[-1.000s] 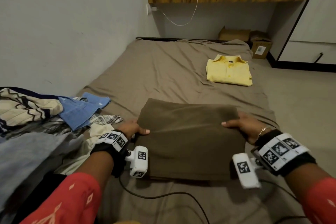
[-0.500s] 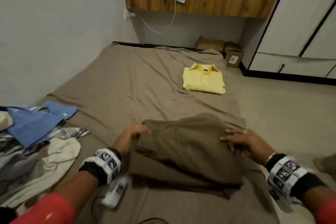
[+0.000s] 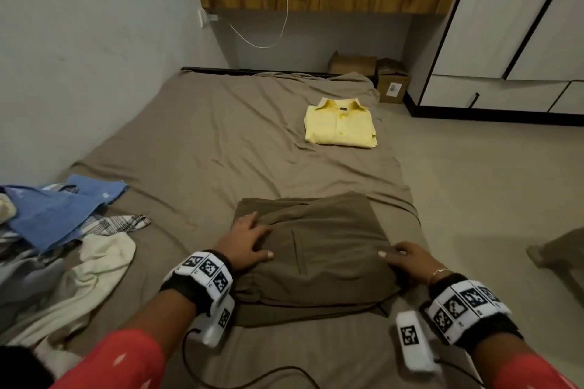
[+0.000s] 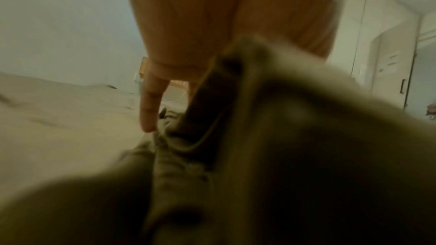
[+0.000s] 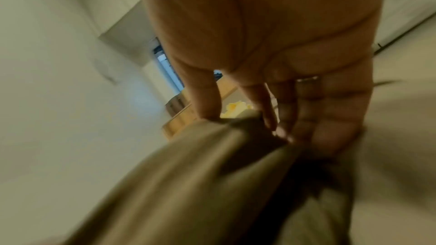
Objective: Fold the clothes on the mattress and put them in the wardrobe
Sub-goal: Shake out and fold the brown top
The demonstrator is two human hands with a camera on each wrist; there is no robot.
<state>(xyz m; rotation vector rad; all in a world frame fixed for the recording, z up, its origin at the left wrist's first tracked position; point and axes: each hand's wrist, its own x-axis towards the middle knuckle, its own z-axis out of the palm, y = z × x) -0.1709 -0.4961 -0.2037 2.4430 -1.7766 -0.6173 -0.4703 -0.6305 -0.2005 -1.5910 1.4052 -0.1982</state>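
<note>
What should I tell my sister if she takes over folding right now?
Left hand: lies flat on the left edge of the brown garment, fingers spread, pressing it.
Right hand: grips the garment's right edge, thumb on top and fingers tucked under.
Done: the yellow shirt lies folded farther up the mattress; the brown garment looks folded into a thick stack.
Left: the pile of unfolded clothes on the left still needs folding, and nothing has gone into the wardrobe yet.
</note>
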